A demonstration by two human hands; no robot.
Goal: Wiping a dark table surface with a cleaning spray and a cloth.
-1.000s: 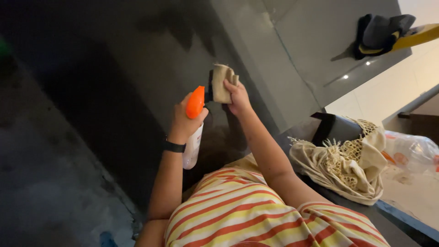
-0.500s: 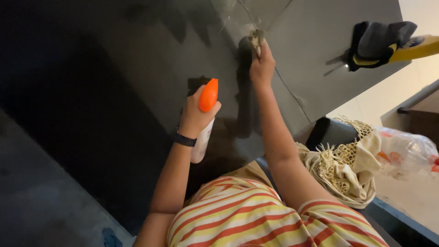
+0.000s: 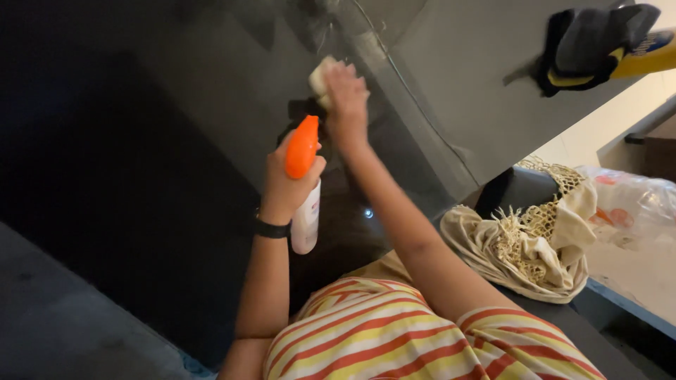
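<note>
Shifted left from the panel seam: right hand [image 3: 346,95] pressing cloth [image 3: 320,76] against glossy dark panel [image 3: 211,127], left hand [image 3: 285,184] gripping upright spray bottle [image 3: 304,190] just below.

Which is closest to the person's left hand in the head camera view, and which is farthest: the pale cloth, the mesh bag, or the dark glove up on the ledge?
Measured from the left hand, which holds the spray bottle:
1. Pale cloth, just above and right, pressed to the dark panel by the right hand.
2. Mesh bag, farther right, beside the person.
3. Dark glove, top right on the ledge.
</note>
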